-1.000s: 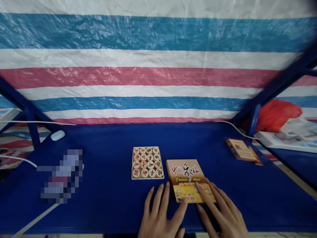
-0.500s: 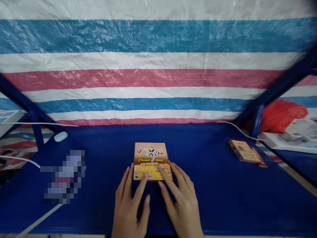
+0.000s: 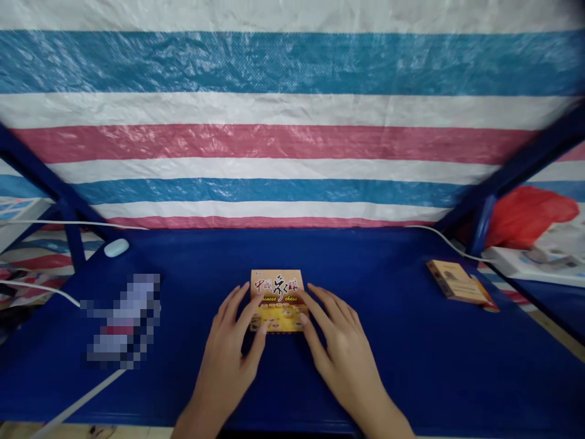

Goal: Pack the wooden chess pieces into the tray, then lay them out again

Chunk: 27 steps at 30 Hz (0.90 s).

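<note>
Near the middle of the blue worktop (image 3: 388, 341), a little toward its front edge, lies a flat orange Chinese chess box (image 3: 277, 300), printed lid up. Both hands rest on it from the near side. The left hand (image 3: 231, 349) has its fingers spread, fingertips on the box's left edge and near left corner, thumb at the front edge. The right hand (image 3: 340, 347) mirrors it, fingers laid along the right edge and thumb by the near right corner. Each grip is open and flat, pressing or steadying rather than closed around the box; whether the box is lifted off the surface at all I cannot tell, though it looks to lie flat.

Toward the right edge of the worktop sits a smaller tan box (image 3: 457, 283), well apart from the hands. At the far left corner is a small white oval device (image 3: 116, 247), and a white cable (image 3: 77, 399) runs across the near left corner. A striped tarp (image 3: 283, 122) hangs behind the far edge.
</note>
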Available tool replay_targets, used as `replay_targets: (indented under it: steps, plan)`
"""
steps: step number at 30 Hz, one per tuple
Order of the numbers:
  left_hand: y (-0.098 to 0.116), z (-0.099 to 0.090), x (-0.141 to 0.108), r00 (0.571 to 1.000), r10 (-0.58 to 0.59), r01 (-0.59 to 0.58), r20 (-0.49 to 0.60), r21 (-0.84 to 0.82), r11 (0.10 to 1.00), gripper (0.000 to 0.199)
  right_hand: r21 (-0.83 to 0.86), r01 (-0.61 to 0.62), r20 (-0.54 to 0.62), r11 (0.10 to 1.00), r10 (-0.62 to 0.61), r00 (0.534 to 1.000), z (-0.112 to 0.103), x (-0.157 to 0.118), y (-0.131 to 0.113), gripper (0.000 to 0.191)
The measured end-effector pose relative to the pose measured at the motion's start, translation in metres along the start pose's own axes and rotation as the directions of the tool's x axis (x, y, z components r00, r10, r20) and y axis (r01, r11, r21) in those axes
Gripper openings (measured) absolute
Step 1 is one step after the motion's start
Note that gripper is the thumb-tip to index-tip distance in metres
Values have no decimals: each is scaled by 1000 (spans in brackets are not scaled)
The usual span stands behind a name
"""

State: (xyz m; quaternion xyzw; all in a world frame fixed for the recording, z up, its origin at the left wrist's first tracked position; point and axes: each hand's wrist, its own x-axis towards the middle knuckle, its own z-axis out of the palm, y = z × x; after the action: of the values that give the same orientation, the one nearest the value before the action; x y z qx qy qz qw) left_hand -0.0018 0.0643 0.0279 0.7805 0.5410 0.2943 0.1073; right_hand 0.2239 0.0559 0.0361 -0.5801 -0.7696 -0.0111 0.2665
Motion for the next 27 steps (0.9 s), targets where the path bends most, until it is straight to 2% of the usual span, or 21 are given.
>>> replay_targets:
  steps: [2,4,7,12,18,20,23,24,27]
  plan:
    - [-9,-6,27,994,87,-85,62,-32,996,48,28,121,56,992,-123,991,-6,22,8,53]
    - [-19,-7,51,967,204,-201,154,-32,979,52,48,261,147,964,-266,953,-5,42,17,59]
    - [-31,-2,73,919,310,-305,243,-60,951,56,95,346,244,933,-359,901,7,56,33,68]
    - [-39,4,75,920,303,-288,250,-95,953,57,136,302,283,944,-329,901,26,51,44,69]
    - [-39,3,71,921,296,-276,252,-111,955,58,157,288,282,945,-322,904,22,51,40,68]
    - [-42,1,70,921,298,-270,252,-139,953,73,158,288,268,944,-322,908,20,53,40,67]
    - [-48,-1,68,913,293,-252,283,-174,952,113,164,288,246,943,-322,914,17,54,40,65]
    - [-50,-2,68,910,289,-245,297,-175,953,119,168,289,244,942,-324,914,17,54,40,65]
    - [-54,-1,67,904,279,-239,323,-160,958,119,181,286,246,941,-325,913,17,54,40,66]
